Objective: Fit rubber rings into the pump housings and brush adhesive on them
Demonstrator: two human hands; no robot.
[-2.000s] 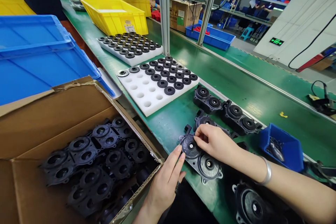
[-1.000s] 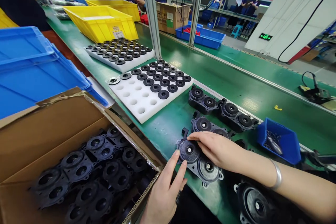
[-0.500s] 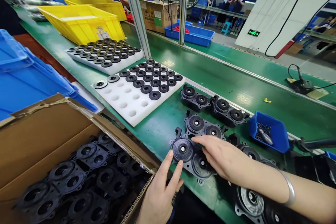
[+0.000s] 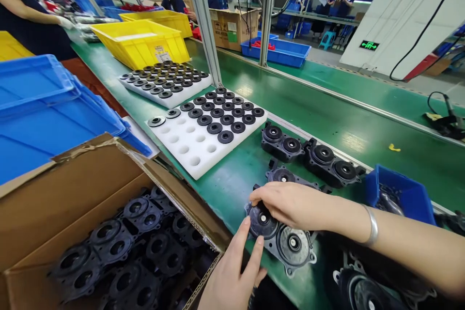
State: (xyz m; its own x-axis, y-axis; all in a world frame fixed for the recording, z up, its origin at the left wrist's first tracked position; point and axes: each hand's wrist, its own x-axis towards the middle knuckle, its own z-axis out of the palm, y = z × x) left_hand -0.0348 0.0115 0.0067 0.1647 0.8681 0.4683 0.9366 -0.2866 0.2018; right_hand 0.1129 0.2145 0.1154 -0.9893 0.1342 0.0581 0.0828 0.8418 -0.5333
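Note:
A black housing [image 4: 294, 246] with two round discs lies on the green bench near its front edge. My left hand [image 4: 234, 271] has its fingers spread, with two fingertips on the rim of the left disc [image 4: 263, 219]. From the right, my right hand [image 4: 286, 203] reaches over the same housing, its fingers bent down at the back edge of that disc; whether they pinch anything is hidden. Behind it sit more housings [image 4: 281, 141], [image 4: 332, 162]. A white foam tray [image 4: 196, 160] holds rows of black discs, with bare holes at its front left.
An open carton [image 4: 72, 193] of housings stands at the lower left, beside blue crates [image 4: 36, 106]. Yellow bins [image 4: 141, 43] and a second foam tray [image 4: 165, 99] are farther back. A blue box [image 4: 403, 198] stands at the right. A person's gloved hand [image 4: 66, 23] shows at the far left.
The view has shifted left. My right hand has moved left over the housing, from between the discs to the back of the left disc, uncovering the right disc. My left hand stays at the rim.

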